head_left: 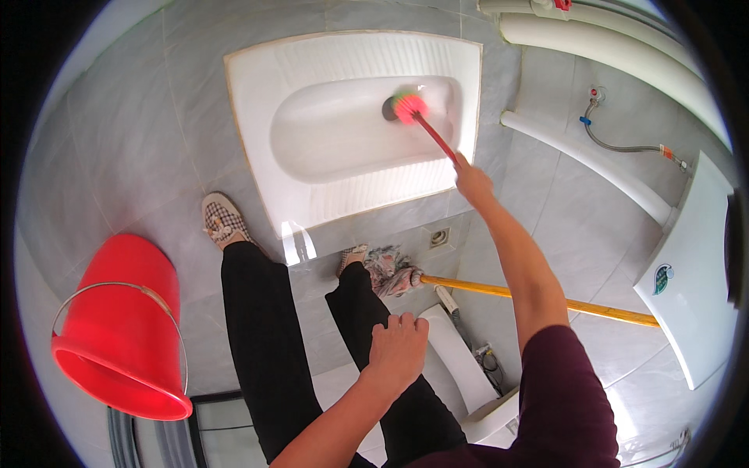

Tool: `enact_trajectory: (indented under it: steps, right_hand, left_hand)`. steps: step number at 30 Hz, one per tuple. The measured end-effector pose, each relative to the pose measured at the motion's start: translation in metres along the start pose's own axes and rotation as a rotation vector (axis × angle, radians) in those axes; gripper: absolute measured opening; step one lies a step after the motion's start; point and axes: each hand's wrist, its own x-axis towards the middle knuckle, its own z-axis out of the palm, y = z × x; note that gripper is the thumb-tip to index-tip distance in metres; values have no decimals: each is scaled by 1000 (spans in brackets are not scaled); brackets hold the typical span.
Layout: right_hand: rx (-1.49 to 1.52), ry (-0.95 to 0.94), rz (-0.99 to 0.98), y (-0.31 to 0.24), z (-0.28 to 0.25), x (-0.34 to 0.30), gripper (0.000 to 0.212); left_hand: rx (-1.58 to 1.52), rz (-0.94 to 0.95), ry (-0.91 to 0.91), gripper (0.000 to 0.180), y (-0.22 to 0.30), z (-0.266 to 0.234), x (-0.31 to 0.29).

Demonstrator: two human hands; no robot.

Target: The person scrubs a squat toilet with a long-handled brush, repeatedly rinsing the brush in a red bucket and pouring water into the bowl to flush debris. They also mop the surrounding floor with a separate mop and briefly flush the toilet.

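A: What have we got around us?
B: On our left, the red bucket (117, 312). The mop (390, 269) lies by our right shoe (353, 253), and its yellow handle runs under our right arm (527, 265) toward the white panel (679, 312).
A: So that handle crosses our right side?
B: Yes, and past it the pipe (593, 165) and hose (624, 146) line that side too.
A: Our hands?
B: The right hand (473, 183) grips the brush (437, 138) by its red handle, with the bristles down in the pan (312, 140), just beside the dark hole (388, 110). The left hand (398, 351) is over our right leg, fingers curled; whether they close on anything, we can't tell.
A: Edges and room?
B: The pan's left edge is near our left shoe (224, 218), the drain (439, 237) lies between pan and mop, and the widest floor (117, 156) we see spreads left of the pan
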Motion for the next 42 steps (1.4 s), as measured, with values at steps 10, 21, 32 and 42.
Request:
enact_trajectory:
  steps: [10,21,32,42]
  right_hand:
    - [63,-98,157,42,14,-62,40]
    - [138,-21,138,41,10,-65,33]
    - [484,-88,114,50,58,-49,34]
    - [628,-538,130,-120,-32,-143,38]
  left_hand:
    - [2,-15,35,35,-5,-5,-3]
    - [31,-7,36,36,1,-9,3]
    - [16,16,142,33,-4,-15,2]
    - [19,-69,314,22,-30,-49,-9]
